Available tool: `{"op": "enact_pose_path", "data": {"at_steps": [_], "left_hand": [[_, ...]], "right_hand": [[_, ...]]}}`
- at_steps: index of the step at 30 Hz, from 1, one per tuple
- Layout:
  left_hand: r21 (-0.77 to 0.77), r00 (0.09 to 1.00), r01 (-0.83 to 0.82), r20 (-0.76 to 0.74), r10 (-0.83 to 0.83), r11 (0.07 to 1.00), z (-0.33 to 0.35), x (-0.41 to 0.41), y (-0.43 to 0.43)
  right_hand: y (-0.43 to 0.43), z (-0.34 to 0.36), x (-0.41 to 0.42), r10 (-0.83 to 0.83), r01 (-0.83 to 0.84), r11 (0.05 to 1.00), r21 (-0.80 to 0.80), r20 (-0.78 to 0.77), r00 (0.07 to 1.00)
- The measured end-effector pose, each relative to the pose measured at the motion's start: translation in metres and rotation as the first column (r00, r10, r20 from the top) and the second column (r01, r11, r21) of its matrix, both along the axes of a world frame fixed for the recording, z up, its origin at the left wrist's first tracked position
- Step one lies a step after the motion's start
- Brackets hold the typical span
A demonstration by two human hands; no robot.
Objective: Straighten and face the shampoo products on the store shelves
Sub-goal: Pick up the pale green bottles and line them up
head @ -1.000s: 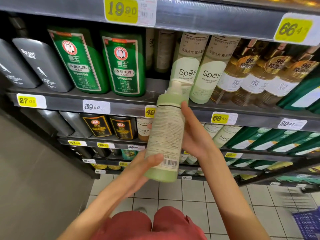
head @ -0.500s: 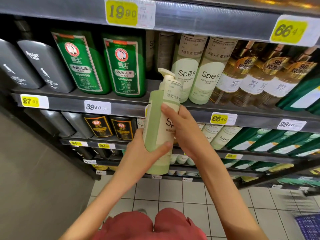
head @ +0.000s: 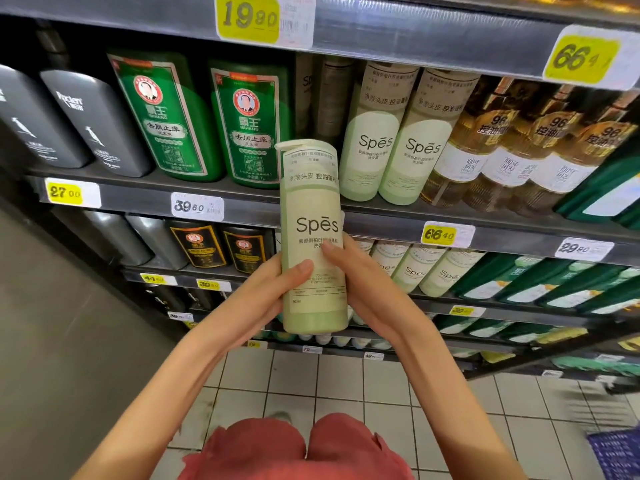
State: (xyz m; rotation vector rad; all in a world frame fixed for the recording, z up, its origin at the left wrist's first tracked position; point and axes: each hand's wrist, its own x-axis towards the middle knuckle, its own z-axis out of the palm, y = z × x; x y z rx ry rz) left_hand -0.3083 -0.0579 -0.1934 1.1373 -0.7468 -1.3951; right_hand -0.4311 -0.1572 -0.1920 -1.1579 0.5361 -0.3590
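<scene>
You are gripping the pale green Spēs bottle [head: 313,237] upright in both hands, left hand [head: 273,292] and right hand [head: 360,282] wrapping its lower half, label facing you, before the shelf [head: 138,199].

Matt pale-green plastic bottle [head: 313,237] w/ paper label, grey metal shelf [head: 138,199] (dull sheen), glossy tiled floor [head: 346,382].

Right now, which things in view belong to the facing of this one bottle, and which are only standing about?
In the job:
held Spes bottle, label towards the camera
left hand and right hand, both gripping it
shelved Spes bottles, its matching row

Only standing about:
green bottles
amber bottles
price tags
blue basket
</scene>
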Motion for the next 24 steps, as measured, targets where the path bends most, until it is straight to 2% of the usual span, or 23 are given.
{"op": "enact_pose_path", "data": {"at_steps": [2,4,8,12,17,24], "left_hand": [[0.003,0.999,-0.006,0.041,0.006,1.000,-0.002,0.000,0.002],[0.000,0.988,-0.015,0.153,0.014,1.000,-0.006,-0.001,0.002],[0.010,0.913,-0.065,0.405,0.055,0.998,-0.014,0.003,0.000],[-0.031,0.830,-0.032,0.556,0.044,0.999,-0.017,0.006,-0.008],[-0.140,0.794,-0.051,0.595,0.126,0.989,-0.024,0.002,-0.017],[-0.229,0.829,-0.078,0.526,0.190,0.970,-0.031,0.002,-0.010]], "right_hand": [[-0.001,-0.004,-0.003,0.020,-0.020,1.000,0.001,0.000,1.000],[-0.004,-0.006,-0.009,0.091,-0.092,0.996,-0.019,-0.019,0.996],[-0.010,-0.010,-0.022,0.134,-0.148,0.973,-0.178,-0.087,0.987],[-0.008,-0.011,-0.027,0.118,-0.150,0.924,-0.353,-0.110,0.987],[-0.008,-0.018,-0.026,0.065,-0.086,0.910,-0.405,-0.064,0.996],[-0.001,-0.025,-0.025,-0.020,0.014,0.907,-0.421,-0.010,1.000]]}}
